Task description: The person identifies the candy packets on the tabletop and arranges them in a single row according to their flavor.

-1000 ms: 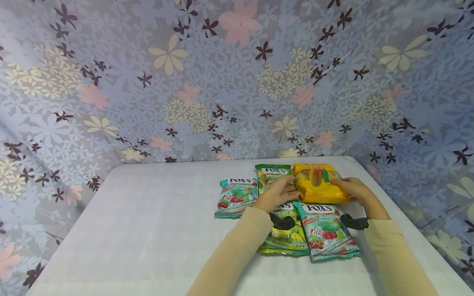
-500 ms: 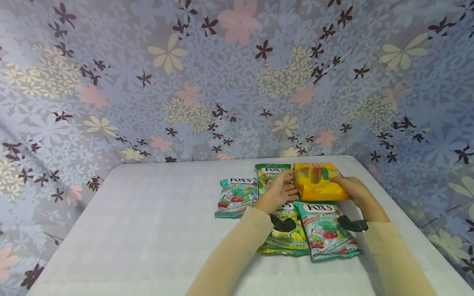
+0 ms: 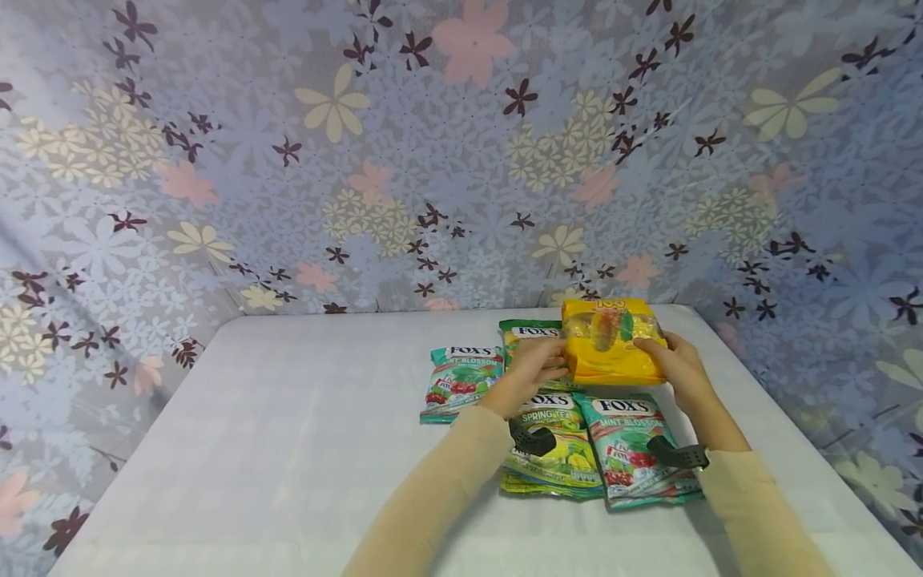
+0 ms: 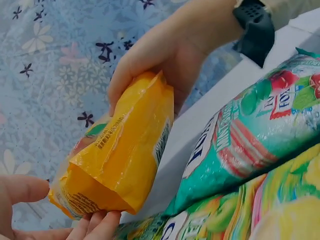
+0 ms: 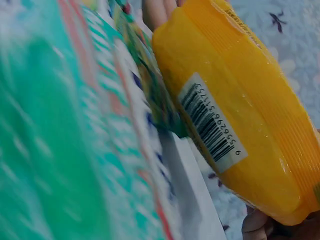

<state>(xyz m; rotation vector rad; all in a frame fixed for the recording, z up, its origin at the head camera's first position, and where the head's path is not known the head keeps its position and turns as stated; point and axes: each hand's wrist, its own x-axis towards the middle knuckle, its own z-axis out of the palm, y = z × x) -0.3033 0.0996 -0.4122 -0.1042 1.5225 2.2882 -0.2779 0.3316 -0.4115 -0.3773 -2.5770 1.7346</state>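
A yellow candy bag (image 3: 613,344) with a mango picture is held up between the two hands above the far right of the table. My right hand (image 3: 691,385) grips its right end, thumb on top. At the left end is my left hand (image 3: 530,369), which in the left wrist view has its thumb at one corner and its fingers (image 4: 102,225) beneath the end. The bag's barcode (image 5: 212,122) side faces the right wrist camera. Under the left hand a green Fox's Spring Tea bag (image 3: 530,328) is partly covered.
Nearer on the white table (image 3: 310,433) lie another Spring Tea bag (image 3: 551,461) and a teal Mint Blossom bag (image 3: 630,449), side by side. One more Mint Blossom bag (image 3: 461,383) lies left of the hands. A floral cloth wall (image 3: 404,160) stands along the back.
The yellow candy bag has risen off the table and shifted slightly left, its front tilting up toward the head camera. Both hands have moved with it; the left now touches its left end.
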